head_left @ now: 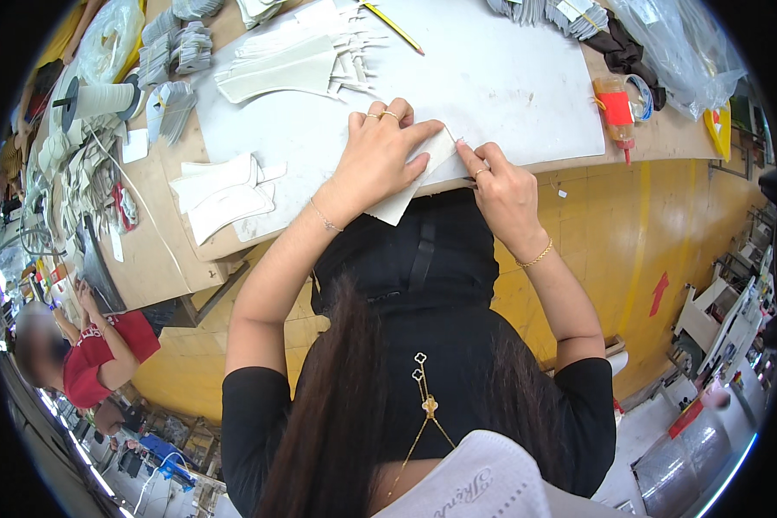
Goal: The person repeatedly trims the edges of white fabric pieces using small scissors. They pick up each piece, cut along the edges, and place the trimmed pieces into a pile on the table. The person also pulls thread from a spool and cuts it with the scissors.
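Off-white piece (411, 191), flat, straight-edged

Spool (99, 101) left of sheet (518, 91); bottle (615, 108) right

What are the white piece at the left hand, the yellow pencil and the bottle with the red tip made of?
White piece: maybe fabric or thin leather-like sheet; it looks matte, flat and clean-edged, but I can't tell which.
Pencil: probably painted wood, going by its slim, straight yellow body.
Bottle: likely plastic; its amber sides look see-through.
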A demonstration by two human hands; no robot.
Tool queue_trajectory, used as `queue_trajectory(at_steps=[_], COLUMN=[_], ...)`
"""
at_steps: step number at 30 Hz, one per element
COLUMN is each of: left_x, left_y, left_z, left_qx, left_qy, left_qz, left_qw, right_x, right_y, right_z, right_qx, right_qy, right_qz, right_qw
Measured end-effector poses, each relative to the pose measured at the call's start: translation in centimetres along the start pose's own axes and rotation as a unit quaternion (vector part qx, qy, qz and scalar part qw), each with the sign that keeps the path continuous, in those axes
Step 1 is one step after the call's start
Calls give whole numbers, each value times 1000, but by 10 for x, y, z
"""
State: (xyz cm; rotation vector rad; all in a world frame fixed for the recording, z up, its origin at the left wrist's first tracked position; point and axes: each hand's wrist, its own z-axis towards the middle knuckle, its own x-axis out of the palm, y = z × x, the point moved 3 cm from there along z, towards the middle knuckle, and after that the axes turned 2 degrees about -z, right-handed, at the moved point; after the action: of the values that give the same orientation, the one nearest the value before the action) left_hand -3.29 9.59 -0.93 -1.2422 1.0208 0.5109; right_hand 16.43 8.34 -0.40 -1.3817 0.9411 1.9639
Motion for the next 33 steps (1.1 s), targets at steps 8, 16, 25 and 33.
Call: queue_trajectory(at_steps=[8, 16, 25, 33], left_x=[0, 17, 0, 5], left_y=[2, 0, 19, 6], left_z=[7, 34, -13, -51], left_qx=[-6, -89, 130, 3], left_qy=[-8, -89, -130, -165], left_qz=[-34, -72, 31, 80], left_qw=[999, 989, 982, 983], right_x=[1, 2, 19, 15], right_y=[6, 11, -10, 5], right_z=[1, 2, 78, 94], right_qx=[-14, -40, -150, 81], right_qy=[7, 21, 38, 169], right_qz=[-36, -73, -45, 166], right_qw=[999, 996, 987, 968])
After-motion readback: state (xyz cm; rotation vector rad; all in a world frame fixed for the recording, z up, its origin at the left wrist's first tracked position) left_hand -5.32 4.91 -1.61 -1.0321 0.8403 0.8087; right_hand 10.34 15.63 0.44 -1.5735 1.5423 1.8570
